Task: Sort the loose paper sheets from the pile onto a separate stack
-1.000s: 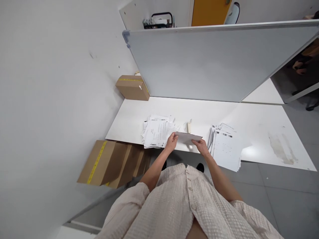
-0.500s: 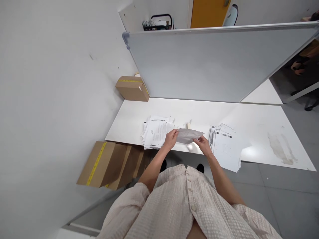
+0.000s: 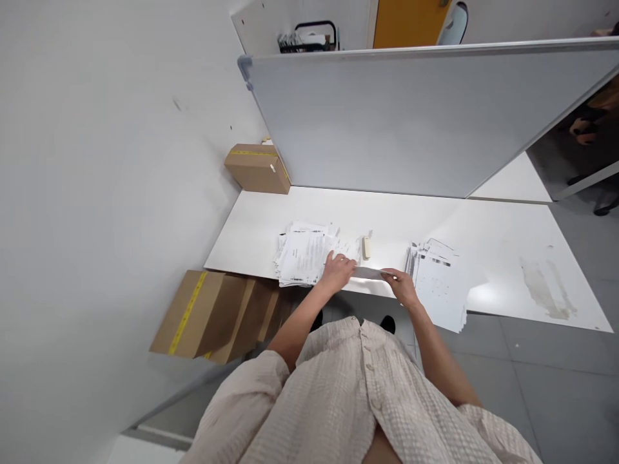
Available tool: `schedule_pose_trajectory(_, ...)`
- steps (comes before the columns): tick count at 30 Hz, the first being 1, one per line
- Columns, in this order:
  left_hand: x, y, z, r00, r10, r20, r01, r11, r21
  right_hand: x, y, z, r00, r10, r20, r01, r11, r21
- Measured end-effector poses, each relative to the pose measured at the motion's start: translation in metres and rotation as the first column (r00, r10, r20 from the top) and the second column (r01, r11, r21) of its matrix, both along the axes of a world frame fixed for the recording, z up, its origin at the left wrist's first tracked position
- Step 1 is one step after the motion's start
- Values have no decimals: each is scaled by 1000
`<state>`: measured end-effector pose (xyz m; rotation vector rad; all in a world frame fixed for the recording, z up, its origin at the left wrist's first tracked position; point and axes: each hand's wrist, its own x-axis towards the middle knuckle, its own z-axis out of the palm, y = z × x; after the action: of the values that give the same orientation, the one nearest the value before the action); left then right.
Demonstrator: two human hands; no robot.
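Right hand (image 3: 397, 287) pinches one end of the paper (image 3: 368, 274), left hand (image 3: 338, 272) at the other (its grip I cannot tell), and this likely light, easily creased sheet, best taken by opposite edges, is at the bench's (image 3: 498, 238) front, between two piles (image 3: 302, 254).

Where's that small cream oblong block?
In the head view, the block lies on the white table, beyond the held greyish paper, right of the left-hand white paper stack.

No text is legible; print on the papers (image 3: 302, 258) seems too small.
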<state>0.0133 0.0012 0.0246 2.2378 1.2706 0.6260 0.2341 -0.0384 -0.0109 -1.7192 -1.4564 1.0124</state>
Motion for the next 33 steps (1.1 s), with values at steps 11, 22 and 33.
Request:
schedule_pose_trajectory(11, -41, 18, -57, 919, 309, 246, -177, 880, -441, 12, -7, -48, 984, -65, -169, 62, 998, -25)
schedule_pose_trajectory(22, -33, 25, -72, 898, 340, 279, -143, 825, -546, 13, -11, -38, 993, -93, -74, 75, 972, -224)
schedule_pose_trajectory(33, 12, 14, -91, 922, 315, 224, -84, 729, -680, 37, -73, -34, 846, -420, -328, 205, 824, -529)
